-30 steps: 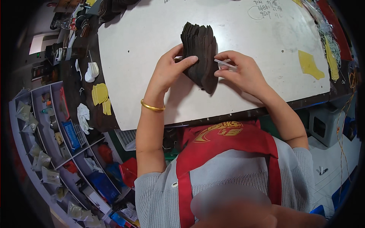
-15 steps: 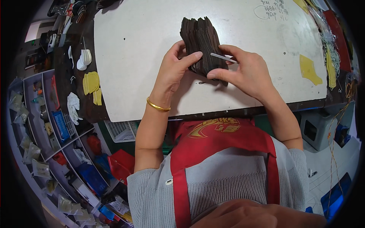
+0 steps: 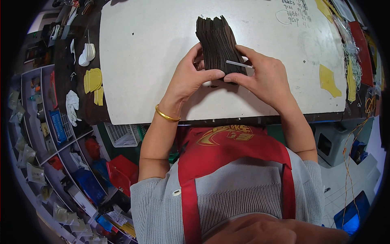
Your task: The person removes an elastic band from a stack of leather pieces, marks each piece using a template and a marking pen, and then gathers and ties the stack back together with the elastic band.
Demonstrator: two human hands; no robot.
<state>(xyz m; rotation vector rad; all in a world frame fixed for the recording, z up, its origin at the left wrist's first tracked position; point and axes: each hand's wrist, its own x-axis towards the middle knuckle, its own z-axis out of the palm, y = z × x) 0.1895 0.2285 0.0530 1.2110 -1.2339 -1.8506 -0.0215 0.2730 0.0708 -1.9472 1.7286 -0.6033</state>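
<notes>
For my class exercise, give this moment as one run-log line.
left grip: holding dark stack | right grip: touching stack, holding pale stick | beneath: white tabletop

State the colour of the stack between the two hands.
The stack is dark brown, nearly black; best seen in the head view.

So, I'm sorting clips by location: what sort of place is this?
Probably a workshop: the stack of dark pieces, a yellow cut-out shape on the white worktop, and a compartmented shelf suggest it.

left of the white surface [image 3: 142, 81] lie rounded white pieces [image 3: 87, 55], yellow pieces [image 3: 93, 81] and a crumpled white cloth [image 3: 72, 106]; nearer are a compartmented shelf [image 3: 66, 147] and red bin [image 3: 122, 171]. at right lie a yellow cutout [image 3: 329, 82] and tangled thread [image 3: 356, 70].
</notes>
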